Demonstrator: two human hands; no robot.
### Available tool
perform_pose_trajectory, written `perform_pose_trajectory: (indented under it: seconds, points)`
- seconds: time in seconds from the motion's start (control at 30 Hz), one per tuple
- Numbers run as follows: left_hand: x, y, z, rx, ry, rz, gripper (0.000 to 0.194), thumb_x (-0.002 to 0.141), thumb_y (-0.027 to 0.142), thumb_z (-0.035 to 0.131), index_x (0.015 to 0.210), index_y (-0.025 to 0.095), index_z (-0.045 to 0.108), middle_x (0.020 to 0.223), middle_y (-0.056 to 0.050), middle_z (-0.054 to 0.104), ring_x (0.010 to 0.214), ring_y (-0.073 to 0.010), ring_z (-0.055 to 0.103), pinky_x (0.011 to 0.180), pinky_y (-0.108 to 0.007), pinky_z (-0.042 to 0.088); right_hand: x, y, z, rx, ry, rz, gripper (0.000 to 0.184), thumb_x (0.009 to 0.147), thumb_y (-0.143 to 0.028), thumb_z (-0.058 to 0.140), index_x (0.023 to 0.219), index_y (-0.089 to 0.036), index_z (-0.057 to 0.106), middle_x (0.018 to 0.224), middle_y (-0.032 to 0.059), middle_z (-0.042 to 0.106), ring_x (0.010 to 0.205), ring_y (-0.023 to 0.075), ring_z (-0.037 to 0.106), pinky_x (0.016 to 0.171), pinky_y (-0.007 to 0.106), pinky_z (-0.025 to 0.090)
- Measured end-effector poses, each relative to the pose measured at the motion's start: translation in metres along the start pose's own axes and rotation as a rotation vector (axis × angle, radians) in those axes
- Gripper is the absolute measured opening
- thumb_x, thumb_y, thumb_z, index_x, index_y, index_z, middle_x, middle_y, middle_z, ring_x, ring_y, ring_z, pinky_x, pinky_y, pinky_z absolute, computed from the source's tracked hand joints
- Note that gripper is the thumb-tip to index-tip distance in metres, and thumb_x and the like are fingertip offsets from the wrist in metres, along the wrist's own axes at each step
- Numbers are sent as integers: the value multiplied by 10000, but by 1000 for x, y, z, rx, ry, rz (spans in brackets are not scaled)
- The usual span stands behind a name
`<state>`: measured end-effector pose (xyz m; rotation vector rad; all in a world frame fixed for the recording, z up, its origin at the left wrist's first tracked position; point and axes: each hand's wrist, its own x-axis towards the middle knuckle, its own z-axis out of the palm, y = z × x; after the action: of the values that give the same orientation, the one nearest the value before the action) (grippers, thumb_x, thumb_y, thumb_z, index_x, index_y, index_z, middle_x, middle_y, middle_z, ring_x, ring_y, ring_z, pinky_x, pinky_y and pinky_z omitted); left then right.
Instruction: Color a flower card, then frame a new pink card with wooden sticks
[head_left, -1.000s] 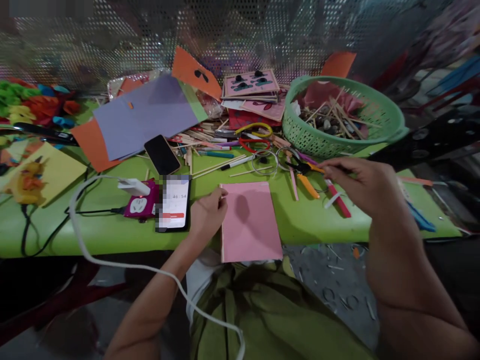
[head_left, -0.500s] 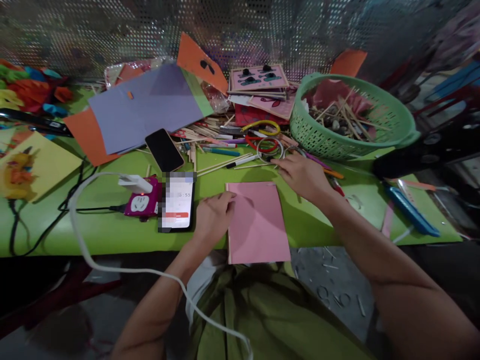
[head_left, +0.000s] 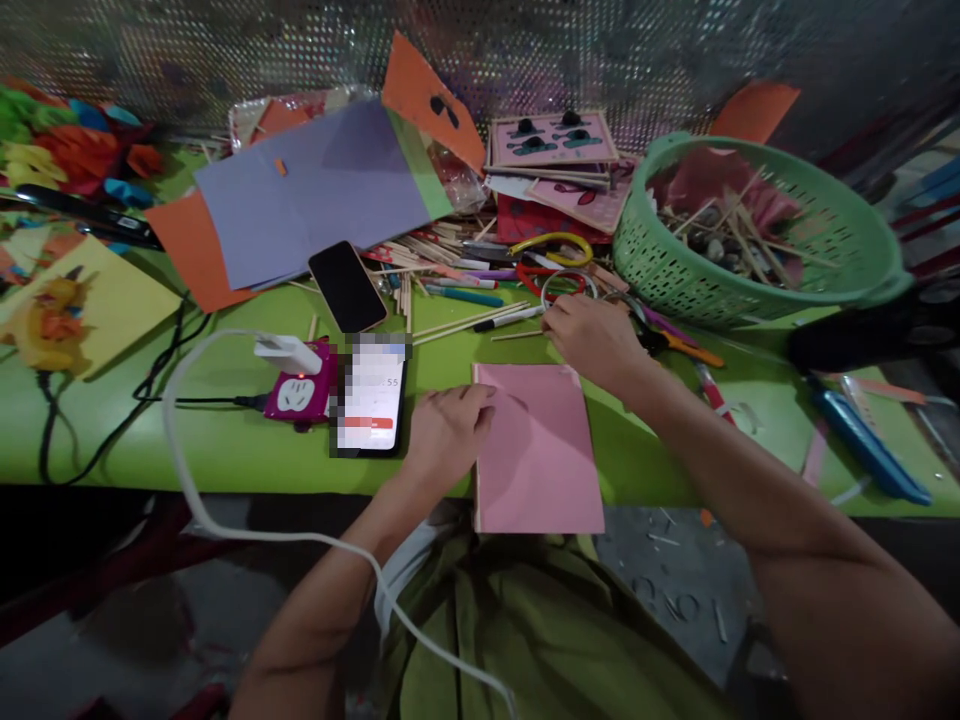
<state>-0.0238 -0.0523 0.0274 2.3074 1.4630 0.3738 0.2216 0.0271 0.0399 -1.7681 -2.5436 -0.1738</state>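
Observation:
A pink rectangular sheet lies at the table's front edge, with a thin pale strip along its left side. My left hand rests on the sheet's upper left edge, fingers bent and pressed against it. Beyond the sheet's top right corner, my right hand reaches in with curled fingers pointing left. Its fingertips are at the right end of a thin wooden stick, by a white-handled pair of scissors partly covered by the hand. What they pinch, if anything, is hidden. A black-and-white marker lies just left of them.
A green basket of sticks and stones stands at the right back. Purple sheets, a dark phone, a lit phone and a magenta power socket occupy the left. A white cable crosses above my left forearm.
My right hand has shifted left relative to the sheet, over the scissors' handles, with its fingers more curled. My left hand stays on the sheet. The whole view has shifted slightly.

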Motion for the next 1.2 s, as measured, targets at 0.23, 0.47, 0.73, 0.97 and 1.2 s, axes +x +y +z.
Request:
perform_pose_trajectory:
  seconds: [0.23, 0.47, 0.73, 0.97, 1.2]
  points:
    - [-2, -1, 6, 4, 61, 37, 201, 986, 210, 641, 1155, 228, 748, 992, -36, 838, 879, -221, 776, 829, -355, 531, -5, 7, 6, 85, 107, -88, 191, 1015, -206, 511, 985, -193, 699, 951, 126, 745, 871, 275, 673, 737, 371, 454]
    - [-3, 0, 6, -21, 109, 50, 188, 984, 200, 648, 1136, 234, 752, 956, -27, 834, 837, -198, 767, 819, -341, 531, -19, 8, -4, 435, 182, -158, 194, 1022, -284, 524, 1036, -249, 715, 1000, 85, 787, 905, 258, 724, 794, 375, 523]
    - [-4, 0, 5, 3, 120, 66, 184, 975, 212, 676, 1144, 218, 749, 899, -28, 822, 816, -205, 767, 795, -340, 532, -20, 5, 6, 380, 131, -23, 150, 950, -350, 643, 890, -227, 704, 865, 78, 740, 780, 242, 681, 672, 347, 444]
    - [-3, 0, 3, 21, 103, 70, 171, 983, 218, 664, 1139, 221, 735, 916, -27, 824, 822, -211, 768, 786, -350, 531, -13, -10, 3, 358, 105, 116, 111, 881, -257, 639, 778, -223, 663, 848, 70, 752, 736, 218, 649, 627, 331, 365]
    - [-2, 0, 4, 4, 115, 80, 191, 950, 162, 682, 1116, 222, 754, 897, -27, 822, 812, -226, 774, 755, -358, 534, -22, 6, -13, 797, 136, 201, 147, 909, -375, 655, 864, -245, 708, 748, 13, 732, 641, 178, 604, 586, 306, 431]
